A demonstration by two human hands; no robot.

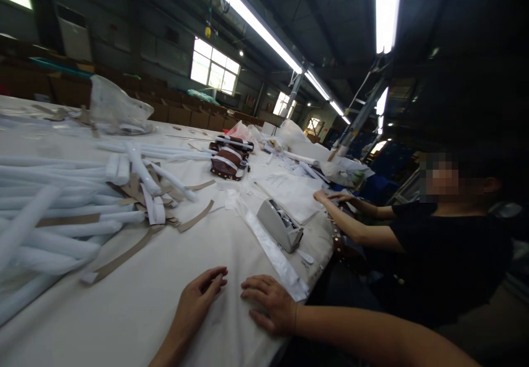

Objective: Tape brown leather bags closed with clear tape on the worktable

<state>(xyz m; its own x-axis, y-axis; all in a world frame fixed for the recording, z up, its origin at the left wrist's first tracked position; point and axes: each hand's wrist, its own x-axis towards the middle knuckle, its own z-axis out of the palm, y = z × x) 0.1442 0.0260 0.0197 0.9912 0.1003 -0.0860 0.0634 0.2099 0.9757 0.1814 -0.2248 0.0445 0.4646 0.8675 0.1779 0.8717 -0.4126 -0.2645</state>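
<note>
My left hand [200, 295] is at the near part of the white-covered table [124, 323], its fingers slightly bent and apart, with nothing in them. Palm down, my right hand [270, 303] rests on the cover a short way to the right, fingers stretched out and holding nothing. Just beyond it lies a flat strip of clear plastic [275, 254]. Beside that strip stands a grey tape dispenser [278, 224], and a small white spoon-shaped piece [305, 256] lies near its front end.
White wrapped rolls [61, 229] and brown strips [124, 254] are heaped on the left. Brown studded bags [227, 162] sit farther back, near crumpled plastic [306, 138]. A co-worker [446, 257] in a dark top works at the right edge.
</note>
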